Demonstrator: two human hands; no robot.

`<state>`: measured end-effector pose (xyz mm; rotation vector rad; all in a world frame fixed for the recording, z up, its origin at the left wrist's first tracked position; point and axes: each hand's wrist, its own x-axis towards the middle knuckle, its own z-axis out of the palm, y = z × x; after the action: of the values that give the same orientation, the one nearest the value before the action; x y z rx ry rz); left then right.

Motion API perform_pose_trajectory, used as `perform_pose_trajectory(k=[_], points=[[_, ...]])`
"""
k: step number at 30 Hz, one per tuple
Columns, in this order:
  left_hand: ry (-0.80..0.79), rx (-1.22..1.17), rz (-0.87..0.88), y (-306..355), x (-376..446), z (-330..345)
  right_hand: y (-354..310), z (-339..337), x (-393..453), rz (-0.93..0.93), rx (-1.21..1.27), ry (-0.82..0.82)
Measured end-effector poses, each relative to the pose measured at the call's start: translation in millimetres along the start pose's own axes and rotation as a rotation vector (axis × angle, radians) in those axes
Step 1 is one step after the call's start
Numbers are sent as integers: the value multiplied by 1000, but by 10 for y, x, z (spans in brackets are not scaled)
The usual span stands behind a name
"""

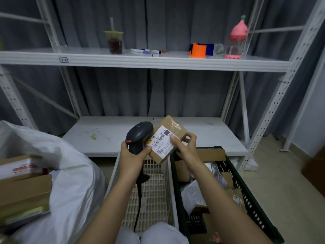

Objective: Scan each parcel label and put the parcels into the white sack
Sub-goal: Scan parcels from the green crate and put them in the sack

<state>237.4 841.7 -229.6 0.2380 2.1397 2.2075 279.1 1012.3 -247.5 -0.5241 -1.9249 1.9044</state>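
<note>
While held above the baskets:
Left hand (132,156): fingers wrapped round scanner (139,136) handle.
Right hand (184,147): thumb and fingers clasp parcel (168,139), label (161,142) up.
White sack (70,164): left, apart.

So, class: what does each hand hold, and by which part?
The left hand grips the scanner by its handle. The right hand holds the parcel by its right end, thumb on the label.

This is a parcel sorting room or small stockroom. White slotted-steel shelving (144,59) stands against grey curtains (158,23), with markers (146,51) and a tape dispenser (197,50) on one shelf. On the floor sit a dark crate (253,194) of packages, a white basket (156,191) and a white sack (70,173) holding boxes.
</note>
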Motion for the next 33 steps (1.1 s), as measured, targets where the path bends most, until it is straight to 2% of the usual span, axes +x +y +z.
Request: perform_pose_trajectory(k=[3, 5, 8, 11, 14, 18, 22, 33], points=[[-11, 23, 29, 101, 65, -113, -141, -66, 42, 41, -75, -39], [-7, 50, 71, 176, 93, -174, -214, -123, 44, 105, -147, -135], [-21, 64, 88, 277, 136, -245, -254, -157, 28, 213, -113, -285], [-63, 112, 85, 369, 160, -273, -243, -142, -12, 274, -24, -333], [-60, 123, 77, 437, 157, -290, -223, -84, -80, 288, 72, -275], [-40, 197, 114, 510, 107, -367, -226, 19, -139, 240, 173, -56], [-79, 282, 140, 543, 48, -515, -258, 79, -123, 186, 346, 69], [-185, 534, 142, 491, -93, -747, -167, 316, -48, 189, 403, 67]])
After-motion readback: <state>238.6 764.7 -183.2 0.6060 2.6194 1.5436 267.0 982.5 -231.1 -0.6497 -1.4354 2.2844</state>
